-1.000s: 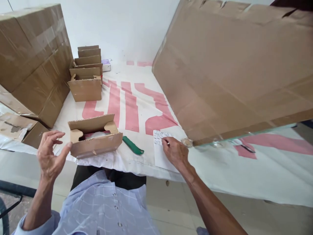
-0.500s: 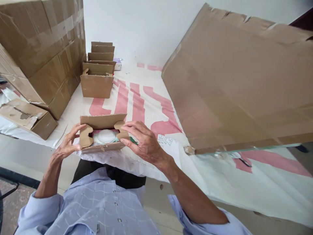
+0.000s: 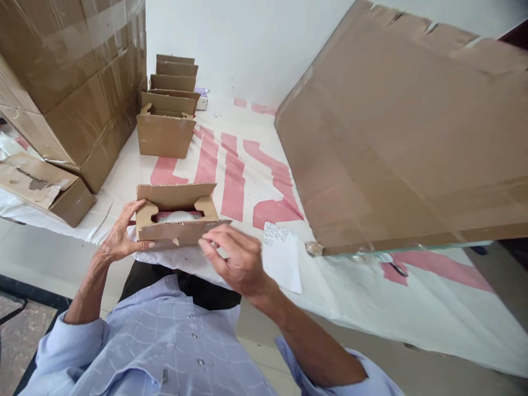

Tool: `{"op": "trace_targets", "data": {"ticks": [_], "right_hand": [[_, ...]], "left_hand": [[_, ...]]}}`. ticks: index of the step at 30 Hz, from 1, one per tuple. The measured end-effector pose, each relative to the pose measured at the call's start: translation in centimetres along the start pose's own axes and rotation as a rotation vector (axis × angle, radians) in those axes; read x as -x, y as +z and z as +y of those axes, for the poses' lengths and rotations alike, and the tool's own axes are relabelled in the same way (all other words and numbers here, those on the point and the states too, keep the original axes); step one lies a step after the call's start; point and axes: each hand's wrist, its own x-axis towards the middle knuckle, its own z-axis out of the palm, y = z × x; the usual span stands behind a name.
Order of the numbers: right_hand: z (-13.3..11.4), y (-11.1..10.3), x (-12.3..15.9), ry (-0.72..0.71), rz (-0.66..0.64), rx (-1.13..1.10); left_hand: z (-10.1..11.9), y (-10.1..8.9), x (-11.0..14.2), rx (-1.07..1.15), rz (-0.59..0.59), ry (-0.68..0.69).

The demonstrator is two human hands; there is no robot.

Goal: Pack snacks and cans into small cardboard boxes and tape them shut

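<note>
Box (image 3: 169, 233) by bench's (image 3: 338, 291) near edge, left end gripped in left hand (image 3: 117, 237); right hand (image 3: 243, 263) half closed by right front corner, grip unclear. Best steadied lightly, without crushing flaps.

The small box (image 3: 177, 234) at lower left of centre was matt brown cardboard, its cut edges rough and corrugated; the disc (image 3: 178, 216) inside was whitish and smooth. The bench (image 3: 231, 258) wore white cloth, creased, with flat red print. At upper left, the big carton (image 3: 82, 82) was cardboard under glossy clear tape. The large panel (image 3: 396, 132) at right looked like smooth, dull cardboard above a greenish, glassy edge. The sheet (image 3: 282, 261) was plain white paper.
</note>
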Motion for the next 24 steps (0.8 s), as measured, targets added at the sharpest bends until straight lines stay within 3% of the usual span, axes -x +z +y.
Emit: {"op": "trace_targets", "data": {"ticks": [4,11,18,24], "right_hand": [[-1.3,2.4,1.6,0.148,-0.113,-0.079],[-0.5,1.3,2.3,0.294,0.156,-0.132],[-0.3,1.6,3.4,0.319,0.214,-0.236],[-0.1,2.5,3.8,0.360,0.199,-0.336]], "left_hand": [[0.1,0.1,0.2,0.034,0.002,-0.007],[-2.0,-1.7,0.0,0.223,0.133,-0.064],[-4.8,-4.4,-0.8,0.618,0.202,-0.130],[-5.3,-5.0,-0.8,0.601,0.283,-0.172]]}}
